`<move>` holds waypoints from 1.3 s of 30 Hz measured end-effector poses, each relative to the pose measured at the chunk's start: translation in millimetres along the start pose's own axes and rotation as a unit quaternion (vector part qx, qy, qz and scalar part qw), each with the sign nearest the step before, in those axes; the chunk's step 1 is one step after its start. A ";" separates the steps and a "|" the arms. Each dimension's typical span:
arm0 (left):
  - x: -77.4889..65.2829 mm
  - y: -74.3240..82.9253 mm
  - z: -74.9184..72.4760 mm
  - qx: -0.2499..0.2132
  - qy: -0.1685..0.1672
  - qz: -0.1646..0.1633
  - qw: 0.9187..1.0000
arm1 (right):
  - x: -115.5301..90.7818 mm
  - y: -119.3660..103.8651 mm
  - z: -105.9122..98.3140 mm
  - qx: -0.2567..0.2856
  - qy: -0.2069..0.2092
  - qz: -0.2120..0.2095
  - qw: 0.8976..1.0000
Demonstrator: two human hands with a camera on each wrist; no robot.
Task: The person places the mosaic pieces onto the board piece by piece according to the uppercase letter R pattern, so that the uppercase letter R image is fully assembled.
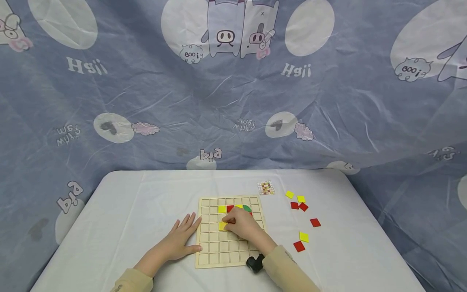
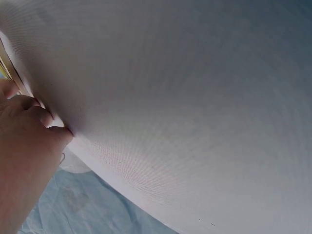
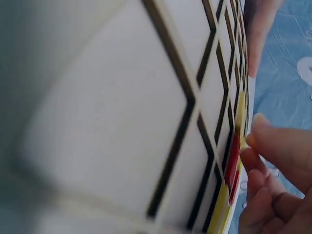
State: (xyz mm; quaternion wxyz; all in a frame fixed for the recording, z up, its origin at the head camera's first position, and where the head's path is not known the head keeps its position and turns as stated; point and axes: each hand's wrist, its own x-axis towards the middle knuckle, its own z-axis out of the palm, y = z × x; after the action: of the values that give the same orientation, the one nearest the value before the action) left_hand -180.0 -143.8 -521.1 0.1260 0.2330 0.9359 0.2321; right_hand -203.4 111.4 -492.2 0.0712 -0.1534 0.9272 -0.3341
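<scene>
A wooden grid board [image 1: 213,259] lies on the table with coloured tiles in some of its cells. My right hand [image 1: 244,224] is over the board with curled fingers, thumb and fingertips pinching at the edge of a yellow square tile [image 1: 222,226]. In the right wrist view the fingertips [image 3: 258,131] are close above the tiles. My left hand [image 1: 179,240] is spread flat on the table, its fingertips and thumb against the board's left edge. In the upper row are a yellow tile [image 1: 222,209], a red tile [image 1: 230,208] and a green rounded piece [image 1: 247,208]; my right hand partly hides others.
Right of the board lie several loose tiles, among them a yellow tile [image 1: 304,237], a red tile [image 1: 299,246] and another red tile [image 1: 315,222]. A small printed pattern card [image 1: 266,187] lies beyond the board. A patterned cloth [image 1: 233,89] hangs behind the white table [image 1: 153,202].
</scene>
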 end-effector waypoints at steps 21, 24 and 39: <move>1.6 -1.7 0.3 0.002 -0.005 -0.005 1.000 | -76.4 77.4 -74.6 0.087 0.023 0.106 0.990; 1.3 -2.0 0.4 0.000 -0.003 -0.003 1.000 | -90.0 89.0 -81.4 0.071 0.031 0.134 0.988; 1.2 -0.5 -0.3 -0.001 -0.002 -0.001 1.000 | -131.4 116.1 -88.4 -0.036 0.058 0.182 0.981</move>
State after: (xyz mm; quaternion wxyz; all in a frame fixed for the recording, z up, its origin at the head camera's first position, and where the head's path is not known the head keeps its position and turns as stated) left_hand -181.3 -143.7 -521.3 0.1284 0.2326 0.9356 0.2326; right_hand -127.7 292.5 -495.1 0.0715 0.0353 0.9536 -0.2903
